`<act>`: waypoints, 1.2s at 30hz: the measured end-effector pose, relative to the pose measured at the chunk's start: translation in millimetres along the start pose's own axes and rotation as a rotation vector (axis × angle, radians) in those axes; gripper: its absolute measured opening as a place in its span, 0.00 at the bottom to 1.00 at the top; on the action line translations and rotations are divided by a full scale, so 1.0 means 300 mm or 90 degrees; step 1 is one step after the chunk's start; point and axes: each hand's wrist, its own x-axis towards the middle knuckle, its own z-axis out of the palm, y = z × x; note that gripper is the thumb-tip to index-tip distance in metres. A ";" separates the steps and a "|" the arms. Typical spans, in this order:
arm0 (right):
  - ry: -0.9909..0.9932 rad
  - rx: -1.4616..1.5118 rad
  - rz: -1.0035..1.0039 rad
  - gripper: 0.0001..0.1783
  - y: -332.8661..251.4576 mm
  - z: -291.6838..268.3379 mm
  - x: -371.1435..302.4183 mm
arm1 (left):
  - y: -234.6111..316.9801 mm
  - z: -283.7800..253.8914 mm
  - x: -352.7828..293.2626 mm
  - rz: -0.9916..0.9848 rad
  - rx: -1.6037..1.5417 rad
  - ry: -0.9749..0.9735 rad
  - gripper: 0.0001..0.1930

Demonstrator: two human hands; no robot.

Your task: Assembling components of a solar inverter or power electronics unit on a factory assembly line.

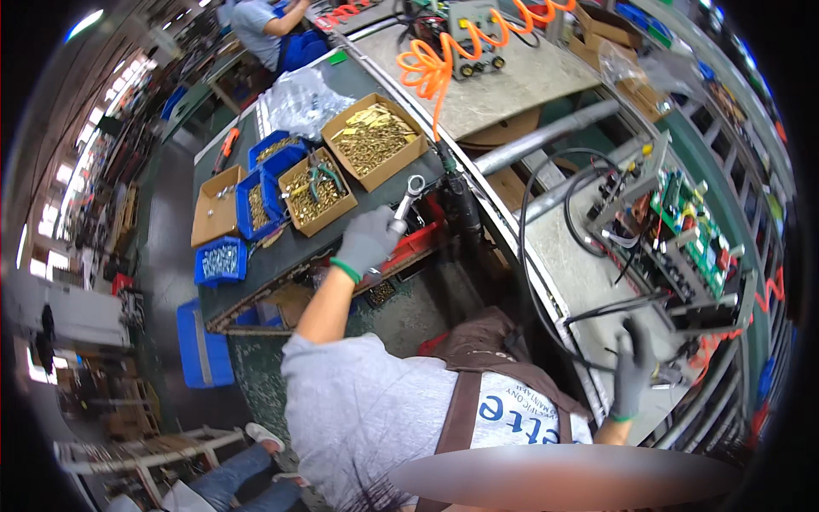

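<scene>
My left hand (367, 242), in a grey glove with a green cuff, is closed around a silver ring wrench (409, 198). The wrench's ring end points up and away, above the table's inner edge by a red bin (418, 241). At the right, my right hand (633, 372), also gloved in grey, has its fingers stretched upward and the thumb slightly apart. It is beside the bench edge, close to a black cable (546, 328); whether it touches the cable cannot be made out. Just beyond stands an opened electrical unit (674, 247) with green circuit boards and wires.
Cardboard boxes of brass parts (373, 145) and blue bins (220, 261) of small hardware stand on the left table. Pliers (319, 175) lie in one box. A dark power driver (461, 200) hangs by an orange coiled hose (424, 68). Another person (264, 30) sits at the far left.
</scene>
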 end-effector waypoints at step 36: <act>-0.116 0.118 0.390 0.23 -0.158 0.380 0.284 | 0.987 0.567 0.490 0.324 -0.823 -0.203 0.17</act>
